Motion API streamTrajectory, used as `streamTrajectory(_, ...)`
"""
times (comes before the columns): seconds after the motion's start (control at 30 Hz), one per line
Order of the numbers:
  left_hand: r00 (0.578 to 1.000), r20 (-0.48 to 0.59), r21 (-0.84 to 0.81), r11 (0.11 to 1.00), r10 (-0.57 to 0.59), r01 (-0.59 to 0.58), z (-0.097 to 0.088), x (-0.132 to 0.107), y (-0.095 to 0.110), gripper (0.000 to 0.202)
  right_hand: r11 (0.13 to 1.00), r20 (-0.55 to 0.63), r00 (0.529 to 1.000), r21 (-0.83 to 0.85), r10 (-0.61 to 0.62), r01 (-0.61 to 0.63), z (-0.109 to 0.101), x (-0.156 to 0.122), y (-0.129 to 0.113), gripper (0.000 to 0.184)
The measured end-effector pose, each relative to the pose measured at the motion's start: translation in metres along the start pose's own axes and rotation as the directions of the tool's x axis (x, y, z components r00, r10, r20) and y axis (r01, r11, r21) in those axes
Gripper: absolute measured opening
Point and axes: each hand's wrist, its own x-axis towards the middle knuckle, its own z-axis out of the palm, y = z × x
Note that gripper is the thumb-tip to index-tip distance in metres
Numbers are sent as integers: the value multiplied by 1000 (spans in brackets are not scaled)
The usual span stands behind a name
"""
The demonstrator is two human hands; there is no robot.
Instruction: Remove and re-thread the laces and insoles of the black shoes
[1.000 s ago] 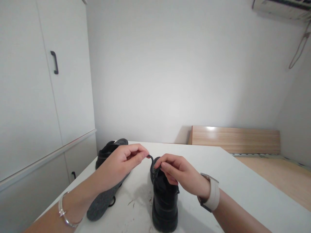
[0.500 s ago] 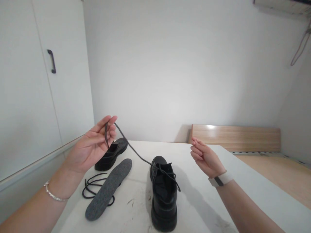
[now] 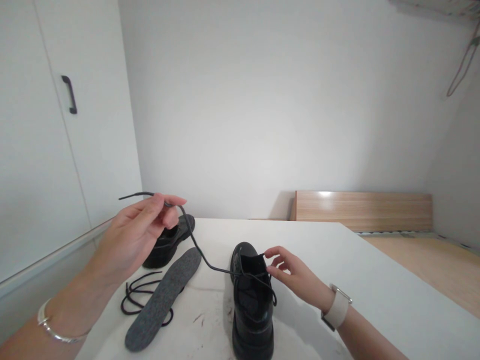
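A black leather shoe (image 3: pixel 252 310) stands on the white table (image 3: pixel 375 295), toe toward me. My left hand (image 3: pixel 140 230) is raised at the left and pinches a black shoelace (image 3: pixel 198 252) that runs down into the shoe's eyelets. My right hand (image 3: pixel 290 272) reaches to the shoe's upper edge, fingertips pinched at the tongue or lace there. A second black shoe (image 3: pixel 170 240) lies behind my left hand. A grey insole (image 3: pixel 163 300) lies flat on the table with another loose black lace (image 3: pixel 137 295) beside and under it.
A white cupboard with a dark handle (image 3: pixel 70 94) stands at the left, close to the table's edge. A wooden board (image 3: pixel 362 210) leans low against the far wall. The table's right edge drops to a wooden floor (image 3: pixel 438 270).
My right hand has come down from the air to the shoe's opening. My left hand has shifted its grip, and the lace's free end now sticks out to the left.
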Motion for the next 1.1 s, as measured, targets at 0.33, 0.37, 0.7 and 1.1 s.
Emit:
streamTrajectory(0.33, 999, 4, 245, 969, -38, 36, 23, -8, -30, 37, 904, -80, 967, -382, -241, 193, 61, 13, -43, 30)
streamTrajectory(0.37, 999, -12, 193, 980, -50, 51, 25, -8, -29, 38, 928, -96, 972, -329, -217, 175, 65, 15, -44, 26)
streamTrajectory(0.7, 923, -385, 52, 999, 11, 10, -54, 27, -10, 27, 879, -459, 881, 460, 116, 124, -71, 22, -14, 14)
streamTrajectory(1.1, 811, -574, 243, 969, 112, 37, -86, 30, -46, 13, 725, -691, 671, 604, 269, 331, -140, 31, 47, 17)
